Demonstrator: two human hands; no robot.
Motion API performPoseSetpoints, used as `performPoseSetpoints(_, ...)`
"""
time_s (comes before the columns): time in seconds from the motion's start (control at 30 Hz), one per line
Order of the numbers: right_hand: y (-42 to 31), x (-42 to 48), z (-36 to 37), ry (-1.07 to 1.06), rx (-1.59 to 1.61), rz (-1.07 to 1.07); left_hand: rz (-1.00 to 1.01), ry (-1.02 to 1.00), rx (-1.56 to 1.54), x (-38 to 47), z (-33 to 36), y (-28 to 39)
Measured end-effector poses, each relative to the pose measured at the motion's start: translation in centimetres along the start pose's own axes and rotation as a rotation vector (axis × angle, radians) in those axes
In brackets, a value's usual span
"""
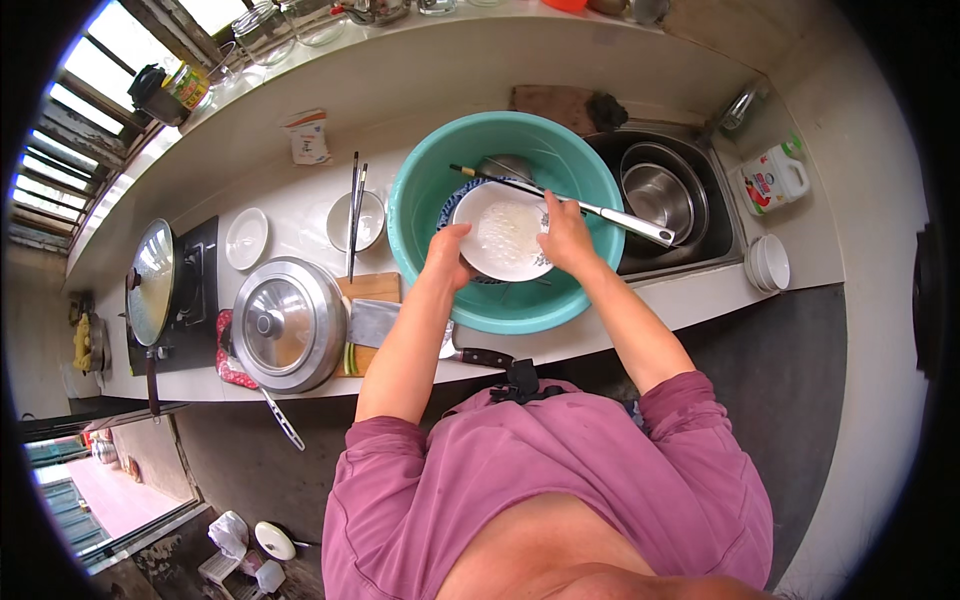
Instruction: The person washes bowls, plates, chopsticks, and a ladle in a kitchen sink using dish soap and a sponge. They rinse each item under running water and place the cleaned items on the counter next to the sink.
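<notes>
Both hands grip a white bowl [510, 236] with bubbly suds in it, over a large turquoise plastic basin [506, 319]. My left hand [448, 255] holds its left rim. At the right rim, my right hand [566, 232] holds it near a small floral mark. Part of a blue-patterned dish [455, 201] shows behind the bowl. A metal-handled utensil [634, 223] and a dark chopstick [487, 176] lie across the basin by my right hand. Near the basin's back wall is a metal utensil head [506, 166], partly covered.
Right of the basin, steel pots [658, 199] sit in a dark sink [720, 225]. A cleaver [373, 322] lies on a wooden board [375, 286] beside a lidded metal pot [277, 330]. Chopsticks [356, 217] rest across a white bowl [370, 225]. Stacked bowls [769, 262] stand near the counter's right edge.
</notes>
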State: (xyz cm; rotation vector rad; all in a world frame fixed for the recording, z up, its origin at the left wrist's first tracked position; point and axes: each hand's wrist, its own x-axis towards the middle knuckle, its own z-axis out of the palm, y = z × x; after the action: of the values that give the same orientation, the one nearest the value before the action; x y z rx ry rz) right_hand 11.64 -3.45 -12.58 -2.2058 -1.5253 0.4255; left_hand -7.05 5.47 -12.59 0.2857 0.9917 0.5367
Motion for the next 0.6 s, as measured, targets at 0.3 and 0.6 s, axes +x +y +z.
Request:
performPoseSetpoints(0.3,-1.3,2.9,-5.5,-0.097,-0.166,-0.038,0.192,-0.134,-0.213,-2.1,0.3,0.0)
performPoseSetpoints(0.6,0.9,2.6,-4.3,-0.313,-0.158,0.014,0.453,-0.131,-0.311,-4.1,-1.7,3.9)
